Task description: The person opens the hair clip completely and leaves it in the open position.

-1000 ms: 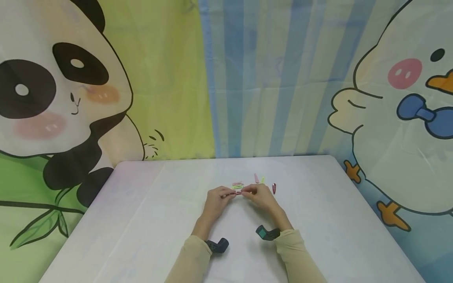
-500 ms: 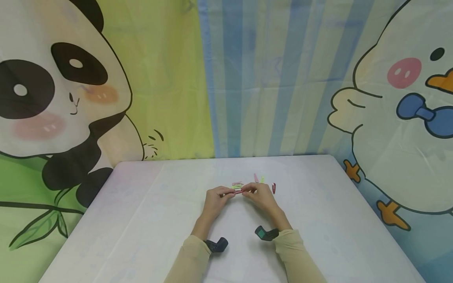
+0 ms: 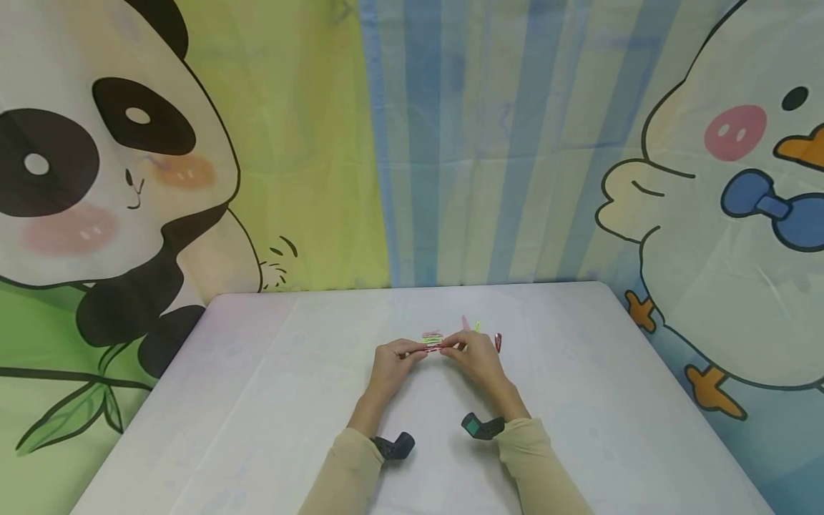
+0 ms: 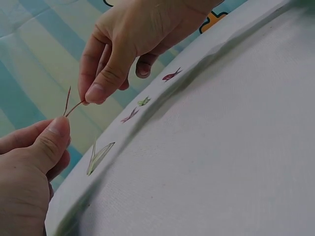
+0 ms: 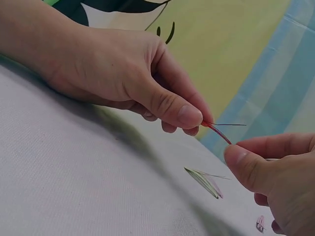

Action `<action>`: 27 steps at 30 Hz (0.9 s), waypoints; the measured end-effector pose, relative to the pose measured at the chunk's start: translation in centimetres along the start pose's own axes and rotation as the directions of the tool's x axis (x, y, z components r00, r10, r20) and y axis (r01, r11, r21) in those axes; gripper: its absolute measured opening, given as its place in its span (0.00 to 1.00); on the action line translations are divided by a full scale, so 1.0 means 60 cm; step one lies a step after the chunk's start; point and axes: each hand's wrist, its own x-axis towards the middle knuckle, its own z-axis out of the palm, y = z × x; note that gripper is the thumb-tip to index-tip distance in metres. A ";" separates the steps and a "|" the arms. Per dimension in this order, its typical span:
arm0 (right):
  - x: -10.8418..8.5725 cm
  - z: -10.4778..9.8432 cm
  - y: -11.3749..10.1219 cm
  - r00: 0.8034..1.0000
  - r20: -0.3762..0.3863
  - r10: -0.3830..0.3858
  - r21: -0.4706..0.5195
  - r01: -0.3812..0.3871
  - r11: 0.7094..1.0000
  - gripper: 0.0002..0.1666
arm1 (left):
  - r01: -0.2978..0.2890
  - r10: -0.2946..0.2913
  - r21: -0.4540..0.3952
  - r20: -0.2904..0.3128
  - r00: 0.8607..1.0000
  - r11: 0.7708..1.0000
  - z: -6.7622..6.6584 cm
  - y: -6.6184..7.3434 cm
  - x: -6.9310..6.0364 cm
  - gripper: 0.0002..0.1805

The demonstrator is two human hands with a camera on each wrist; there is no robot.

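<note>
A slim red hair clip spans the gap between both hands, its two parts spread apart. My left hand pinches the end where the parts meet, between thumb and forefinger. The thicker part's far end is pinched by my right hand, while the thin prong sticks out free. Just beyond the fingertips lie a green clip and a pink clip; the green one's parts stand apart.
Beyond and right of my right hand, a pink clip, a green clip and a dark red clip lie on the white table. A patterned curtain hangs behind the far edge.
Both hands stay almost in place, still holding the red clip, and my right wrist has shifted slightly left. Between the fingertips the clip's parts look a little differently angled.
</note>
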 end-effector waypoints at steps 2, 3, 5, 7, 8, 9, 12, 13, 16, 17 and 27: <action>0.000 0.000 -0.001 1.000 -0.010 -0.010 -0.005 0.009 1.000 0.06 | -0.002 0.002 0.002 -0.005 1.000 1.000 0.001 -0.002 0.000 0.08; 0.000 0.001 -0.001 1.000 -0.013 -0.008 -0.007 0.008 1.000 0.06 | -0.004 0.004 0.005 -0.009 1.000 1.000 0.001 -0.002 0.000 0.08; 0.000 0.002 0.000 1.000 -0.016 -0.006 -0.012 0.006 1.000 0.06 | -0.012 0.013 0.022 -0.020 1.000 1.000 0.002 -0.004 0.000 0.08; 0.000 0.003 0.002 1.000 -0.019 -0.003 -0.016 0.003 1.000 0.06 | -0.020 0.021 0.047 -0.032 0.999 0.999 0.003 -0.005 0.001 0.08; 0.000 0.004 0.003 1.000 -0.020 -0.002 -0.019 0.001 1.000 0.06 | -0.022 0.024 0.062 -0.036 0.999 0.998 0.004 -0.006 0.001 0.08; 0.001 0.004 0.003 1.000 -0.022 0.001 -0.018 -0.001 1.000 0.06 | -0.021 0.024 0.075 -0.038 0.999 0.997 0.004 -0.007 0.001 0.08; 0.002 0.007 0.006 0.999 -0.036 -0.008 -0.019 0.007 1.000 0.06 | -0.012 0.017 0.107 -0.044 0.999 0.994 0.006 -0.006 0.002 0.08; 0.003 0.008 0.007 0.999 -0.042 -0.012 -0.022 0.011 1.000 0.06 | -0.009 0.014 0.116 -0.044 0.999 0.993 0.006 -0.005 0.003 0.09; 0.006 0.011 0.010 0.998 -0.059 -0.021 -0.031 0.019 0.999 0.06 | 0.001 0.005 0.134 -0.041 0.999 0.991 0.006 -0.001 0.004 0.09; 0.006 0.013 0.011 0.998 -0.064 -0.023 -0.037 0.021 0.999 0.06 | 0.002 0.003 0.135 -0.038 0.999 0.991 0.006 -0.001 0.005 0.09; 0.006 0.030 0.027 0.991 -0.111 -0.069 -0.081 0.060 0.995 0.04 | 0.065 -0.067 0.147 0.010 0.998 0.987 0.006 -0.003 0.008 0.08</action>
